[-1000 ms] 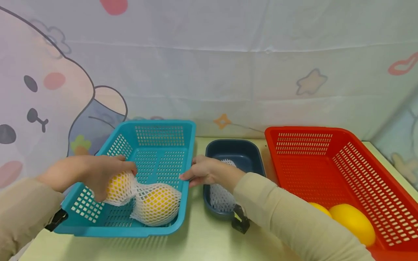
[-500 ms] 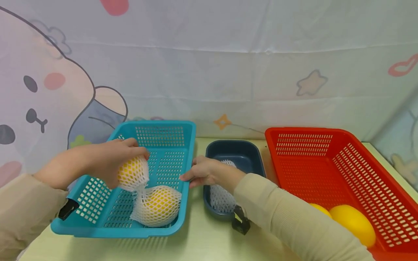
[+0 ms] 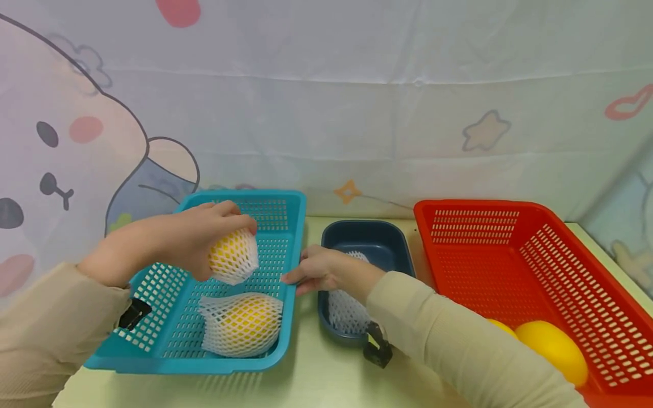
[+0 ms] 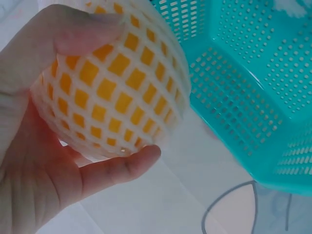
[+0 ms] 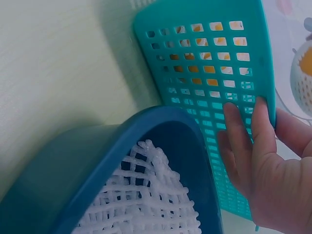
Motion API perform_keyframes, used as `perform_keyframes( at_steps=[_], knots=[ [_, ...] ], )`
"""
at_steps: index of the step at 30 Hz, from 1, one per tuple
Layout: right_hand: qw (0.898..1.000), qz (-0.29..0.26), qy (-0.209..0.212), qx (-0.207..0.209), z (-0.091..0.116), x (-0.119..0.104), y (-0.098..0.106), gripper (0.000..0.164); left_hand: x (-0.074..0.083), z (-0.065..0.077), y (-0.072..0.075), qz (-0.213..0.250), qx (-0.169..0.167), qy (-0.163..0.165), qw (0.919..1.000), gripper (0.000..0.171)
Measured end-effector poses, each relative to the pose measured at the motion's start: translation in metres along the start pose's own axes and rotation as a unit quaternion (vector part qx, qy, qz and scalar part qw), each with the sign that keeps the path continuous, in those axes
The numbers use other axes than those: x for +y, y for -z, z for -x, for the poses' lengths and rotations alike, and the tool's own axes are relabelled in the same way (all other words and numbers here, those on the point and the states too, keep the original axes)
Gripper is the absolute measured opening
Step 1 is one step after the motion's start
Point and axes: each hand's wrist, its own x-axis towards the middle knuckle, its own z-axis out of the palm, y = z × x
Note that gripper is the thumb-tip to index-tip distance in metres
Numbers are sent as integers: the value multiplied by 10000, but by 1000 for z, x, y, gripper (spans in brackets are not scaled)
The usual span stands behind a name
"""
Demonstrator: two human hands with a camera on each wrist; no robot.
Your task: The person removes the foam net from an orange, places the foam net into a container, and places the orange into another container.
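Above the turquoise basket [image 3: 168, 365], my left hand [image 3: 186, 238] grips a round yellow fruit in a white foam net [image 3: 233, 258]. In the left wrist view, the thumb and fingers of the left hand [image 4: 36, 165] wrap the netted fruit [image 4: 114, 92]. A second yellow fruit in a foam net [image 3: 245, 324] lies in the basket's near right part. My right hand [image 3: 323, 267] pinches the basket's right rim. The right wrist view has the right hand [image 5: 273, 175] with fingers against the outside of the perforated wall [image 5: 209, 48] and the thumb over the rim.
A dark blue tub [image 3: 382, 252] stands between the baskets, holding white foam netting [image 3: 347, 311] and partly covered by my right forearm. At the right is a red basket [image 3: 474, 277] with yellow fruits [image 3: 551, 351] near its front. A printed cloth [image 3: 357, 113] hangs behind the table.
My left hand has lifted its netted fruit and carried it rightward, clear of the second one. The second fruit's net now extends to the left. My right hand stays on the rim.
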Motion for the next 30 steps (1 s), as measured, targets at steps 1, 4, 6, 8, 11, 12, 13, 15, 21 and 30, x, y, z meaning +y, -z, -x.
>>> perform_keyframes(
  at_steps=[1,4,6,8,11,12,13,15,21,30],
  knots=[
    [10000,12,4,-11,0,0,0,33,1,-2,0,-11,31,-19,10000,82],
    [10000,36,-2,-21,0,-1,0,35,4,-7,1,-76,116,-151,9998,82],
    [10000,43,-12,-4,0,-2,0,35,6,-11,2,-136,156,-238,9995,81],
    [10000,19,-35,-1,0,-2,0,35,9,-15,2,-152,183,-311,9992,81],
    [10000,-8,-37,-18,-1,-2,0,36,13,-20,3,-130,184,-342,9992,81],
    [10000,-27,-41,-32,-1,-2,0,36,15,-22,3,-110,196,-338,9992,82],
    [10000,-37,-43,-39,-1,-1,0,36,16,-23,3,-83,206,-349,9991,82],
    [10000,-54,-36,-63,-1,0,1,35,19,-27,2,-35,257,-353,9990,82],
    [9998,-102,-82,-162,-1,2,3,28,27,-38,-1,0,487,-529,9974,77],
    [9990,-271,72,-355,1,2,7,23,36,-53,-7,103,589,-554,9967,77]
  ],
)
